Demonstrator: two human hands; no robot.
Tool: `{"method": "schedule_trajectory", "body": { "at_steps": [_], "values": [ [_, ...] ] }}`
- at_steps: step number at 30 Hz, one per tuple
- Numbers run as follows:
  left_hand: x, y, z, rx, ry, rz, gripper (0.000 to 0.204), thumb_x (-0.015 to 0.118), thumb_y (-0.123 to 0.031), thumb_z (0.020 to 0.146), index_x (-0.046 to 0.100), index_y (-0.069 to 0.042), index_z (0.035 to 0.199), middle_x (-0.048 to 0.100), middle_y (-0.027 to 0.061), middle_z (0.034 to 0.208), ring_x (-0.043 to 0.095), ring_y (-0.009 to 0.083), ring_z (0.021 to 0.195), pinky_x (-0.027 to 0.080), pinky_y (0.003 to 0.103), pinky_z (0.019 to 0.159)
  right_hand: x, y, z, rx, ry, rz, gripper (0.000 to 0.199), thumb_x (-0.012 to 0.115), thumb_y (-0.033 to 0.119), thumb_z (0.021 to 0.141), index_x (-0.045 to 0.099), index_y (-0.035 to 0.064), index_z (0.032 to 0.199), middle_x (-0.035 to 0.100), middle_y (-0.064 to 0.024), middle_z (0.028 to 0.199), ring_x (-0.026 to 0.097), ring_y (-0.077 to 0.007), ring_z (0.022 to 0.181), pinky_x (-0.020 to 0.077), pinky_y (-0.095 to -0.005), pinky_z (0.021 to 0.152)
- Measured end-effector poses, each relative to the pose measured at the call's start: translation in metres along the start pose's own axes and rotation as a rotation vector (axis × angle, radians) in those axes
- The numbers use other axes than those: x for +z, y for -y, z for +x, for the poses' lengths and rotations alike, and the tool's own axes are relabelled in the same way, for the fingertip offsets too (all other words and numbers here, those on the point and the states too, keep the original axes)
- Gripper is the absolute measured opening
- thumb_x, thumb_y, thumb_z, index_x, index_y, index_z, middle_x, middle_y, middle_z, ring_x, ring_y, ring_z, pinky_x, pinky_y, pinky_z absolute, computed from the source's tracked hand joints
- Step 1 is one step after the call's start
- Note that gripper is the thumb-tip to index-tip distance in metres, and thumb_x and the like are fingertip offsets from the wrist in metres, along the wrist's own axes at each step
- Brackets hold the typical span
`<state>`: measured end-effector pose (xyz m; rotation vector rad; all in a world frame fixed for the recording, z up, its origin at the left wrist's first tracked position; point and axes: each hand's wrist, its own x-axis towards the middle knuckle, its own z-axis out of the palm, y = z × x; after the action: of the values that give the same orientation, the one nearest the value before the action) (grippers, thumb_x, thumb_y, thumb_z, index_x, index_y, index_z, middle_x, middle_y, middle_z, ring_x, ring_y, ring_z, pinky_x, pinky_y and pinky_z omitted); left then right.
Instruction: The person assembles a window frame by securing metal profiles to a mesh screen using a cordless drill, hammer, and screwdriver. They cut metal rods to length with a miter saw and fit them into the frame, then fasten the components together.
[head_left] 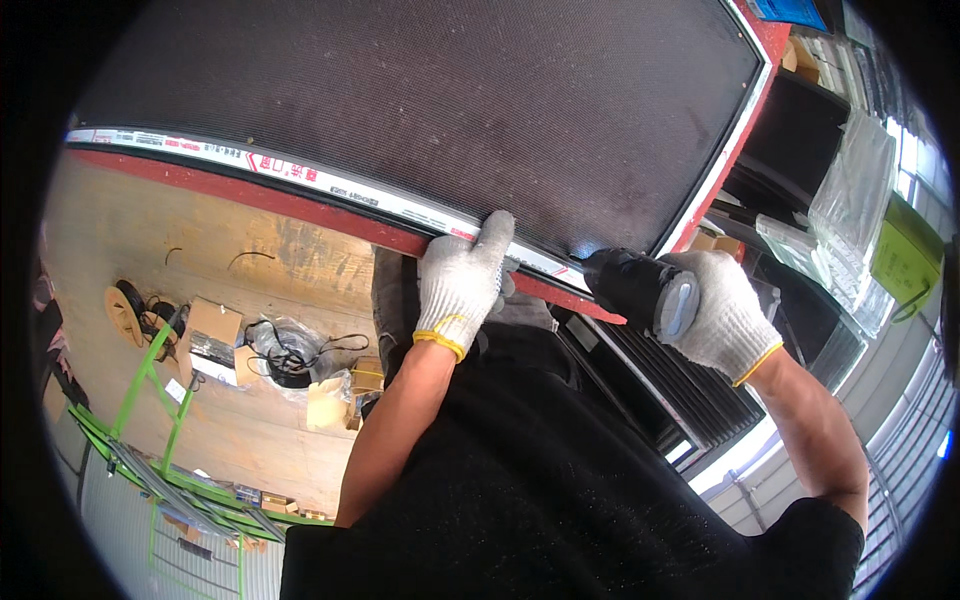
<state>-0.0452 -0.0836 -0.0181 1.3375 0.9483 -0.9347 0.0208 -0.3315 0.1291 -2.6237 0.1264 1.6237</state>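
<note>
So the lettering you can spot is all on the white film strip (400,207) along the dark mesh panel (450,100), right by the near edge of the red bench (240,192). The chunky stuff is a run of bold red characters left of the strip's middle with a red angled mark beside it, and little black lines of print sit on both sides. More red and black bits run toward the bench's near right corner, honestly too tiny to make out.

Mesh panel (430,100), top out of view
</note>
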Motion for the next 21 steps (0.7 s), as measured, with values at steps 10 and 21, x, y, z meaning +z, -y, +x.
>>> {"method": "schedule_trajectory", "body": {
  "at_steps": [10,21],
  "values": [
    [-0.001,-0.003,-0.002,0.01,0.014,-0.021,0.063,0.075,-0.061,0.105,0.079,0.0,0.091,0.069,0.0072,0.065,0.056,0.0126,0.046,0.041,0.03,0.044,0.007,0.011,0.002,-0.029,0.02,-0.021,0.054,0.091,0.008,0.073,0.081,0.0024,0.125,0.084,-0.0217,0.114,0.082,-0.0355,0.11,0.0648,-0.0451,0.104],
    [-0.015,0.006,0.013,0.099,0.074,0.114,0.07,0.068,-0.067,0.107,0.083,0.0,0.093,0.065,0.0047,0.063,0.056,0.0137,0.047,0.044,0.031,0.048,0.01,0.014,-0.001,-0.179,-0.146,-0.107,0.036,0.084,0.004,0.076,0.085,0.0068,0.111,0.083,-0.0226,0.101,0.082,-0.0397,0.1,0.0653,-0.0478,0.093]
  ]
}}
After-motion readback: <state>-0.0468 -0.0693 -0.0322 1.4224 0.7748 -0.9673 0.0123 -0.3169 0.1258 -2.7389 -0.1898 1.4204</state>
